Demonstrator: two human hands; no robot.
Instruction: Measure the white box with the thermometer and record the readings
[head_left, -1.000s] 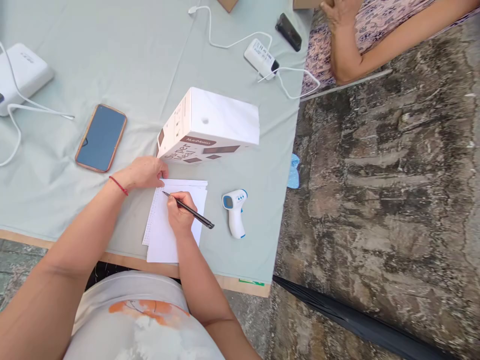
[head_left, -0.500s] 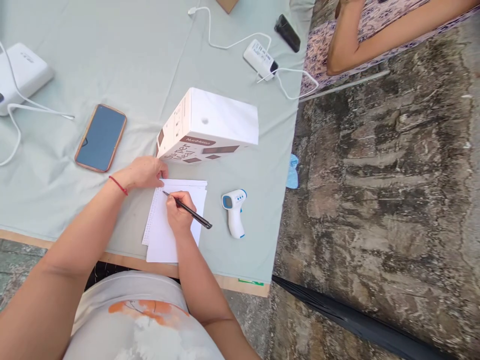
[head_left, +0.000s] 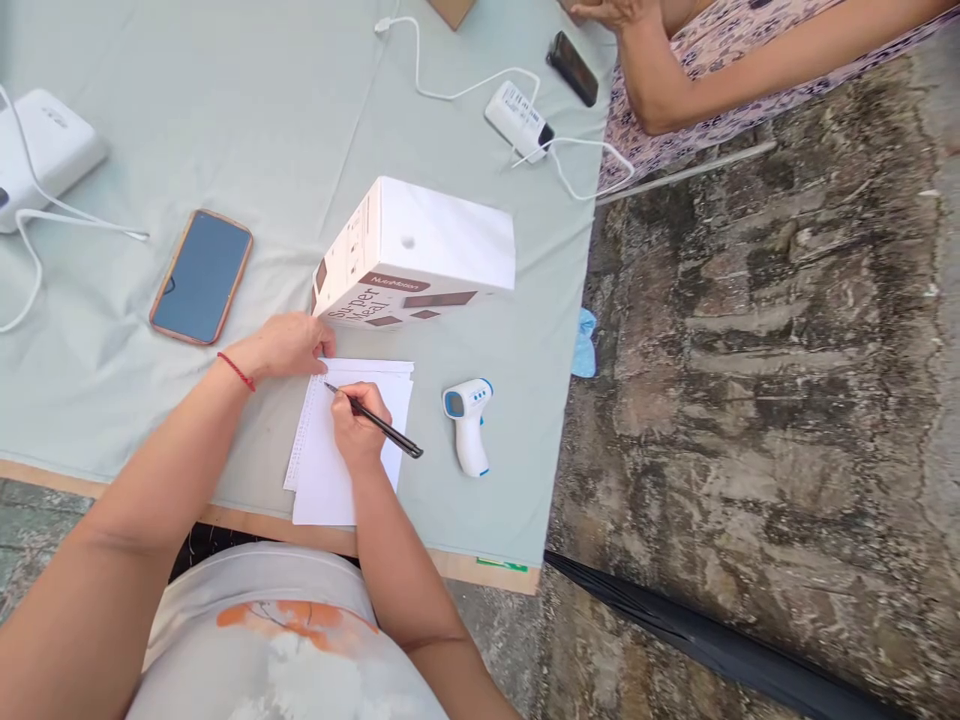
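A black pen [head_left: 390,432] is pinched in my right hand [head_left: 360,425], slanting with its tip on the upper left part of the white notepad [head_left: 326,490]. The pad has loose-looking sheets with punched holes along the left side. My left hand [head_left: 296,343] has its fingers bent, the thumb holding the pad's top left corner. Its knuckles lie right by the lower left corner of a white Super Meal box [head_left: 450,235], which stands just beyond the pad. A white and blue infrared thermometer [head_left: 470,425] lies to the right of the pad.
A smartphone [head_left: 202,277] lies left of the box, a white power bank [head_left: 49,150] with cable farther left. Toward the back right are a small white device [head_left: 517,118] with cable and a black object [head_left: 572,68]. Another person's arm [head_left: 675,95] rests at the table's right edge.
The other person's arm at the upper right has shifted left, bringing a hand into view over the table edge. My hands, the pen and the pad look almost unmoved.
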